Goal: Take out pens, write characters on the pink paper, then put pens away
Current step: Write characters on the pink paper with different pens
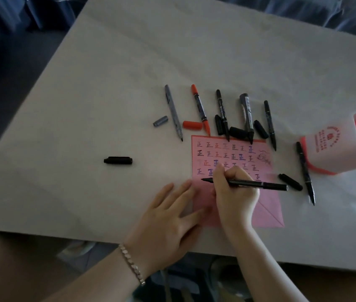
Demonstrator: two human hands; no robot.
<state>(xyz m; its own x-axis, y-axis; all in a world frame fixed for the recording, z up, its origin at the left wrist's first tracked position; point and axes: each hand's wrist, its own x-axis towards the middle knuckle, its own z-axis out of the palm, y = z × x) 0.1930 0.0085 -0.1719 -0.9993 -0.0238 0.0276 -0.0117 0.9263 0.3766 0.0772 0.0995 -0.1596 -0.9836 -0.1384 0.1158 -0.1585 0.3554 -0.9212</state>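
Pale table [107,83], near edge just under both wrists, left edge slanting up toward the far corner. Wide bare stretch over the far half and the left side, with one loose black cap [117,160] lying well apart from everything else. Tighter on the right: white pen holder [342,149] with orange-red trim at the right border of view, printed emblem on its wall, red glow at its mouth, contents unreadable, upright or tipped unclear.

Pink paper [266,205] close to the near edge, right of centre, rows of written characters on its upper part, lower part bare. Grips black pen [260,184] in right hand [233,190], fingers curled round the barrel, tip pointing left over the paper; tip contact unclear. Presses left hand [168,216] flat, fingers straight and spread, fingertips on the paper's left edge; bracelet [131,264] at that wrist.

Fanned along the paper's far edge, uncapped, tips toward it: grey pen [173,112] with grey cap [160,121] beside, orange pen [201,110] with orange cap [192,124] beside, thick grey marker [246,114], two slim black pens [222,114], black caps [261,128] among them. Between paper and holder: spare black pen [305,173], top end just beside the holder's base, and a lone black cap [290,182] near the held pen's back end.
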